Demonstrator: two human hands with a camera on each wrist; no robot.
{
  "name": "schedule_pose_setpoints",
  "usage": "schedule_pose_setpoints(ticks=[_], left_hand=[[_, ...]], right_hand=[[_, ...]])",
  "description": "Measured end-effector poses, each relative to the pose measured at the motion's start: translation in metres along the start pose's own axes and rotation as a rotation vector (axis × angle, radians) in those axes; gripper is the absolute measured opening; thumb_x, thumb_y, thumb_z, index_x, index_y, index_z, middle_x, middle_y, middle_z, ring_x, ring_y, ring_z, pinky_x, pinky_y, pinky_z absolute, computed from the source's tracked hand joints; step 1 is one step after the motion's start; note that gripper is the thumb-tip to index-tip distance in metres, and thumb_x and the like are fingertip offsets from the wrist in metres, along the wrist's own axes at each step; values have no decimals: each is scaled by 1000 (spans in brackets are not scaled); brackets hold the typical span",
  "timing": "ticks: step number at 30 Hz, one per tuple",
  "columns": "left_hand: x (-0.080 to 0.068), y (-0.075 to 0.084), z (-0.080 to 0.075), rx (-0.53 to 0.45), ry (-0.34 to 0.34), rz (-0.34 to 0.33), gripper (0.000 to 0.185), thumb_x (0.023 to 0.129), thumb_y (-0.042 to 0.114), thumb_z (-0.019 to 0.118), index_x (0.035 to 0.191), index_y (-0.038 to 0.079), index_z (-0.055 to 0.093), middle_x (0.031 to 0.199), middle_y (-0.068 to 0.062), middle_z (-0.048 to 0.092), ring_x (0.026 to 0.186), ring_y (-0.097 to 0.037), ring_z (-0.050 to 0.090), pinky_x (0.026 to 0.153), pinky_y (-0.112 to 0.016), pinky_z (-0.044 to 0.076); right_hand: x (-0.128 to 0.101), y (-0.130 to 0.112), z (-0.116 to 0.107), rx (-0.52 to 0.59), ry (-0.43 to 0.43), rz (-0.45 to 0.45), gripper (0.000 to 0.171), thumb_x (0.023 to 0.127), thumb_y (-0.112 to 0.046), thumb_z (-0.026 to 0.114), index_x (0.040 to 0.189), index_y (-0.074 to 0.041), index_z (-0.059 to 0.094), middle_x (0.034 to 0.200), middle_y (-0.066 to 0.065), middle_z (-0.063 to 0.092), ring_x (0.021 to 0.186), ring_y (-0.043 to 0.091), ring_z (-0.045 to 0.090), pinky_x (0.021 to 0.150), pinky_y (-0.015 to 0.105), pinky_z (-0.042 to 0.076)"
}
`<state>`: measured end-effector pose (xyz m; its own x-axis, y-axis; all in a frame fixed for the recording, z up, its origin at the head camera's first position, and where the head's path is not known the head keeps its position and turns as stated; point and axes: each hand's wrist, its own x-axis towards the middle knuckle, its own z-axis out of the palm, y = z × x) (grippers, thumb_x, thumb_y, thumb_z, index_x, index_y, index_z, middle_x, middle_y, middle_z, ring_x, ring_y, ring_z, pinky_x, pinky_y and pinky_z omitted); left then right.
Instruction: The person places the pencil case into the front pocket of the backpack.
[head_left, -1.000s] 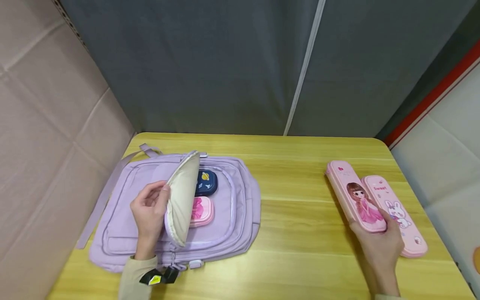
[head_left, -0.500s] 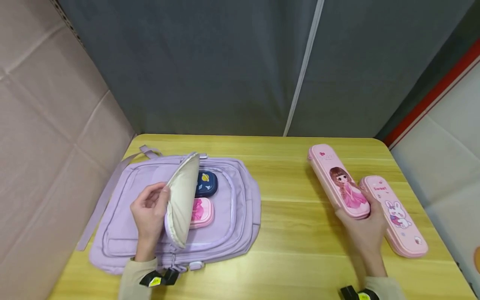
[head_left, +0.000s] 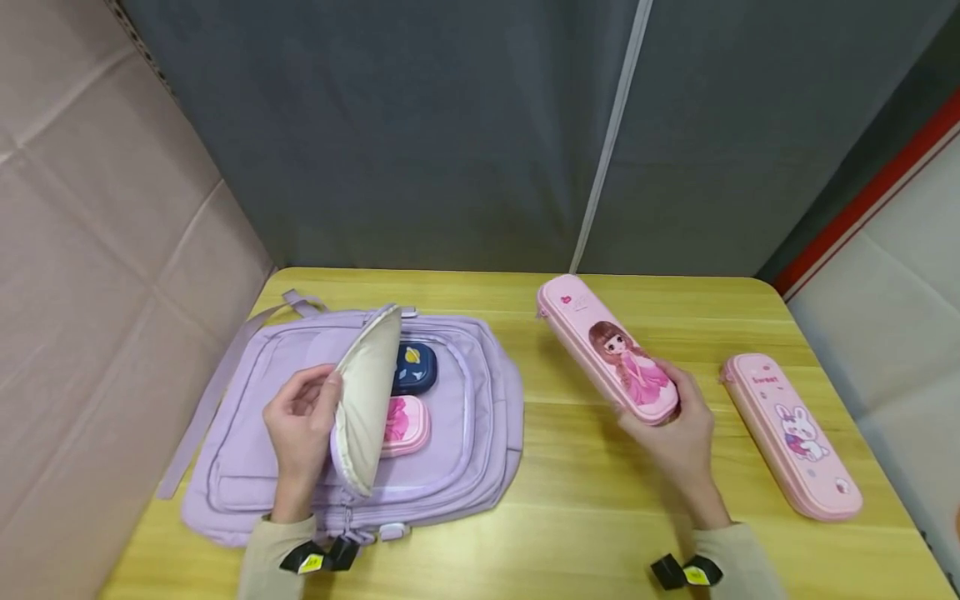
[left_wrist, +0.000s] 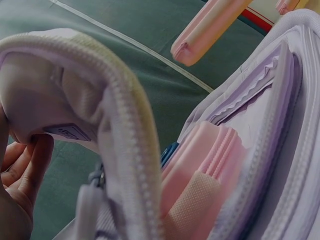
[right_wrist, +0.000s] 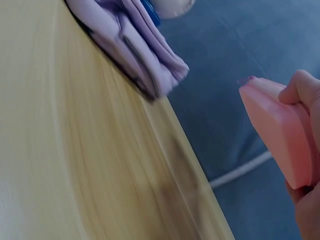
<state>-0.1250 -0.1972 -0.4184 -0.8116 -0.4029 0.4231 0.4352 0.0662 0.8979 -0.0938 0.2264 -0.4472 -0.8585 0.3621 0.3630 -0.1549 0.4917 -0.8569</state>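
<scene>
Pink bunny case (head_left: 791, 433) reads "Sweet"; lies untouched.

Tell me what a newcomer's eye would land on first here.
Probably the pink pencil case with a doll picture, gripped by the right hand above the table's middle. Next, the lilac backpack lying at the left, its flap held up by the left hand, showing a navy case and a pink case inside.

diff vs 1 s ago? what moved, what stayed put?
The right hand has lifted the girl-print pencil case off the table and carried it left, toward the purple backpack; its grip was already on at the first frame. The bunny pencil case stays on the table. The left hand still holds the flap open.
</scene>
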Motion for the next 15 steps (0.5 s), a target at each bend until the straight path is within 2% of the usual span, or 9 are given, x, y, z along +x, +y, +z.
schedule_pose_setpoints(ticks=[7, 15], left_hand=[[1, 1, 0, 25, 3, -4, 15, 87, -12, 66, 97, -22, 67, 79, 4, 74, 71, -4, 71, 68, -12, 58], [5, 6, 3, 16, -10, -9, 14, 87, -12, 66, 97, -21, 67, 78, 3, 74, 69, -5, 71, 66, -13, 58]], right_hand=[[-7, -9, 19, 38, -214, -66, 80, 60, 0, 91, 134, -7, 61, 126, 11, 65, 109, 0, 55, 94, 4, 42], [-14, -15, 38, 84, -466, -103, 80, 62, -12, 94, 135, -18, 61, 128, -2, 65, 113, 7, 59, 98, 10, 45]])
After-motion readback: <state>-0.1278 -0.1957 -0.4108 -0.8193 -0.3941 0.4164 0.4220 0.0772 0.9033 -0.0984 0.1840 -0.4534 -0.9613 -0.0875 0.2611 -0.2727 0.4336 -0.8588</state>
